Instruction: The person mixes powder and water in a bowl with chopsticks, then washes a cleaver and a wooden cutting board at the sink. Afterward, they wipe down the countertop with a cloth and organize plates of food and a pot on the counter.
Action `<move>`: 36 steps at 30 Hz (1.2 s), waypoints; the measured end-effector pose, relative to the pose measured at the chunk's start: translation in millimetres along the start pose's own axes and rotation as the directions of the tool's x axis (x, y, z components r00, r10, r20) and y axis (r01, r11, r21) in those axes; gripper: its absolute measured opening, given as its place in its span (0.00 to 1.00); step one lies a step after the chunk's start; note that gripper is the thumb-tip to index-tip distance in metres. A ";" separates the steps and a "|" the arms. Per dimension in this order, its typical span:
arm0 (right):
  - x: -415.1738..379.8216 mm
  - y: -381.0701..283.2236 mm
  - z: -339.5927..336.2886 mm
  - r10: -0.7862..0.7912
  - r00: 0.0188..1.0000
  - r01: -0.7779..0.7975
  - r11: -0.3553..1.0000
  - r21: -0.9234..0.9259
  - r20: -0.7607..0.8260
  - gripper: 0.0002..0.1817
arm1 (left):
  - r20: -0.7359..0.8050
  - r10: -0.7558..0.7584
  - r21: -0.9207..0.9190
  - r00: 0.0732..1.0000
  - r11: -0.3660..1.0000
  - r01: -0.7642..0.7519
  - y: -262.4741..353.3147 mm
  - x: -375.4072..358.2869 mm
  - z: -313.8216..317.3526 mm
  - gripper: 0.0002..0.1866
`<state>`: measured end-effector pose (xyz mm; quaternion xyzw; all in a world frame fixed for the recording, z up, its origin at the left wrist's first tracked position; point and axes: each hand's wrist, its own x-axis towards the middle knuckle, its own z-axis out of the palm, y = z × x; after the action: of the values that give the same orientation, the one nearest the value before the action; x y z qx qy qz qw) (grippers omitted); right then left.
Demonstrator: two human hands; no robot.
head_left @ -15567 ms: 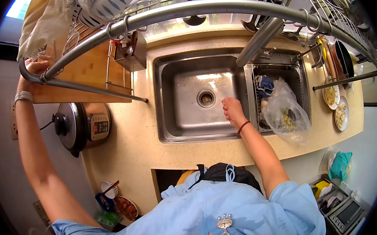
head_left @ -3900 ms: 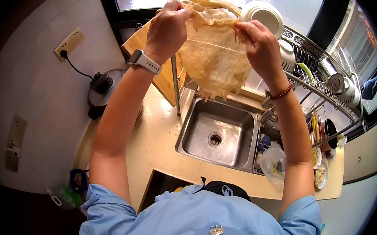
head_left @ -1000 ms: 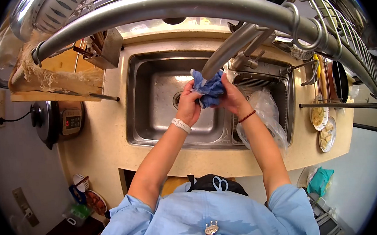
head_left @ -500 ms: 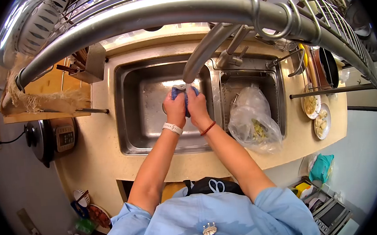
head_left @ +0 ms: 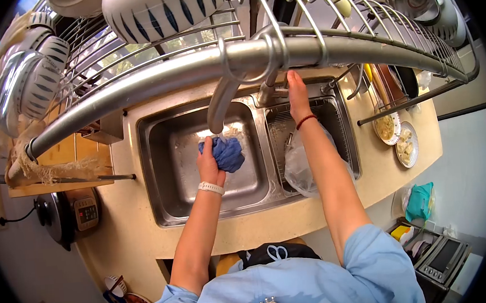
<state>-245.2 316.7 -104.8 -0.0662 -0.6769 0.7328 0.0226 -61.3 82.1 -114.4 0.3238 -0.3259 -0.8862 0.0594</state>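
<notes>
Over the large left basin of the steel sink (head_left: 161,185), my left hand (head_left: 209,164) holds a crumpled blue cloth (head_left: 228,154), fingers wrapped at its left edge. The faucet spout (head_left: 221,105) hangs just above the cloth. My right hand (head_left: 298,96) reaches up beside the faucet base (head_left: 267,93), above the smaller right basin. Its fingertips meet the rack's bar in view, and what they touch, if anything, is hidden. A clear plastic bag (head_left: 300,164) lies in the right basin, partly covered by my right forearm.
A metal dish rack (head_left: 164,67) with patterned bowls (head_left: 157,11) spans the top of the view. Two plates of food (head_left: 406,148) sit at the right. A wooden board (head_left: 80,157) and a cooker (head_left: 70,214) are at the left.
My hands have parted. The left keeps the blue cloth, now lower and more in view, while the right has moved up and right to the faucet base. The view has shifted.
</notes>
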 end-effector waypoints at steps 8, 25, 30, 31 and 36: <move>-159.1 14.1 54.1 -0.170 0.925 0.195 0.980 -0.039 0.341 0.40 | 0.080 -0.175 -0.181 0.981 0.966 0.186 -18.0 -5.4 30.4 0.13; -209.0 3.0 113.2 0.104 0.994 -0.106 0.981 -0.163 -0.024 0.18 | 0.202 0.385 0.664 0.900 0.622 -0.415 2.1 -41.9 43.2 0.12; -205.1 18.9 118.3 0.453 0.889 -0.457 0.877 0.150 0.064 0.17 | 0.285 0.521 0.826 0.805 0.293 -0.482 0.7 -39.9 32.8 0.11; -205.0 23.8 117.1 0.484 0.865 -0.501 0.827 0.255 0.128 0.14 | 0.364 0.539 0.832 0.760 0.180 -0.525 1.9 -42.2 30.8 0.12; -205.2 59.9 97.2 0.575 0.691 -0.720 0.491 0.490 0.439 0.18 | 0.515 0.389 0.856 0.764 -0.190 -0.481 -1.0 -42.6 23.4 0.18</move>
<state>-51.1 190.4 -143.5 -0.2253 -0.3125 0.8695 -0.3091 -42.2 109.0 -78.7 0.1059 -0.9325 -0.3285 0.1063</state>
